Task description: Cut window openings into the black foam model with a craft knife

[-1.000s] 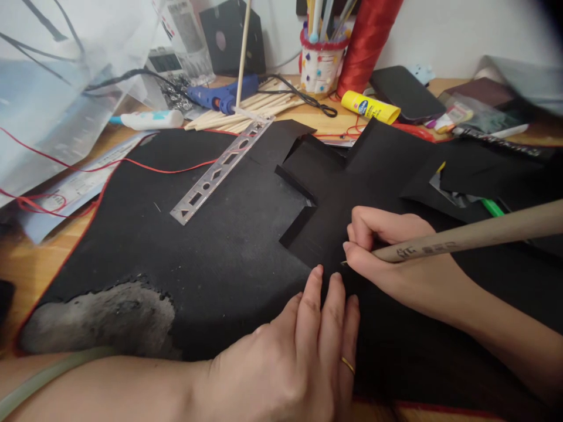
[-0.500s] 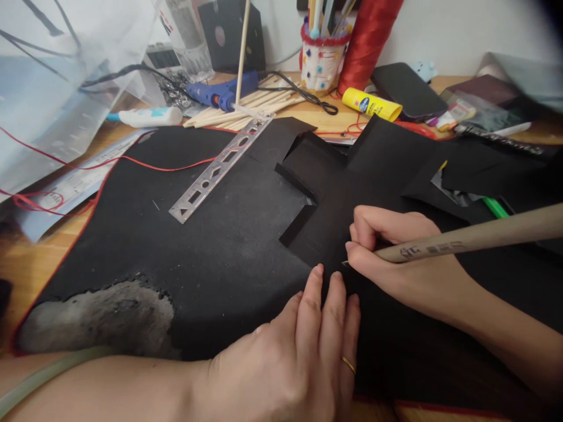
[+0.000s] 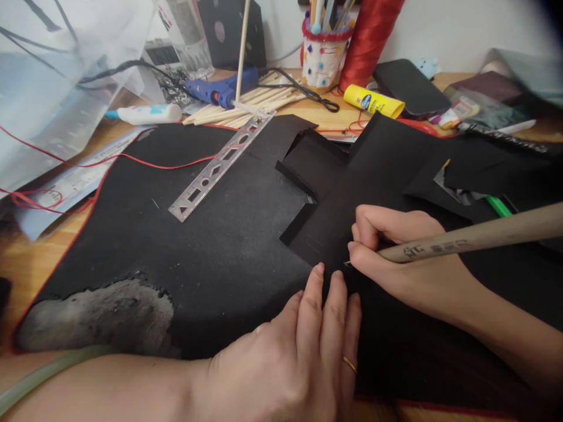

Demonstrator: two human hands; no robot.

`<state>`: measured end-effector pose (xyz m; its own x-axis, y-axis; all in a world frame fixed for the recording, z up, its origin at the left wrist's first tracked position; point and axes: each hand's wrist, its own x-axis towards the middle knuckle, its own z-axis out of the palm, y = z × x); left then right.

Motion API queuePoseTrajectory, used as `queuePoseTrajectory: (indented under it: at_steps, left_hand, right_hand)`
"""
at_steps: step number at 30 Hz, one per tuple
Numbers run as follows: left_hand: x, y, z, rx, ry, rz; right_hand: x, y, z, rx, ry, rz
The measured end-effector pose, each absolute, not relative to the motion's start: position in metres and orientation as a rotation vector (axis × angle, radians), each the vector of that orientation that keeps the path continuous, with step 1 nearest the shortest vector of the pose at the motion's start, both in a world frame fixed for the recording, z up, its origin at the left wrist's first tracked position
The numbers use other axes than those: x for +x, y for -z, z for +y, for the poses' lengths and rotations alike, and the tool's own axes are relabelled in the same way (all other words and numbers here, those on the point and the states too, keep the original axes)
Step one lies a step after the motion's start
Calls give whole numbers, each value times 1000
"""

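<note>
My right hand (image 3: 396,252) is closed around a tan pencil (image 3: 475,234) with dark printing on its shaft. The pencil's tip touches, or nearly touches, a cross-shaped piece of black card (image 3: 373,176) with folded edge flaps. A faint outline shows on the card's near-left arm, left of the tip. My left hand (image 3: 303,346), wearing a thin gold ring, lies flat with fingers stretched, fingertips resting on the card's near edge just below the pencil tip. Its thumb is largely hidden. Beneath the card spreads a worn black mat (image 3: 211,258) with red edging.
A clear stencil ruler (image 3: 220,167) lies on the mat, left of the card. Behind are a blue glue gun (image 3: 215,91), wooden sticks (image 3: 272,94), a decorated pen cup (image 3: 325,58), a yellow glue stick (image 3: 373,101) and a dark phone-like object (image 3: 409,88). Red cord (image 3: 167,167) crosses the left.
Both hands keep almost the same place and grip. The pencil tip has barely shifted, and the faint outline on the card shows more clearly. The view has moved very slightly.
</note>
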<state>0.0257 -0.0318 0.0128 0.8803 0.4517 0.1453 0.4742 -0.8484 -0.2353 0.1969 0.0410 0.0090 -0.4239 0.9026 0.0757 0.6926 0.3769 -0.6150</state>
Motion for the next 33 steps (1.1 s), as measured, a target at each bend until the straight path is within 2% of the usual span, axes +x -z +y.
queuePoseTrajectory:
  at_steps: [22, 33]
  left_hand:
    - [25, -16, -28, -2783, 44, -635]
    - [25, -15, -31, -2805, 101, -651]
  right_hand:
    - [197, -9, 41, -1355, -631, -2268]
    - [196, -9, 41, -1374, -694, -2227]
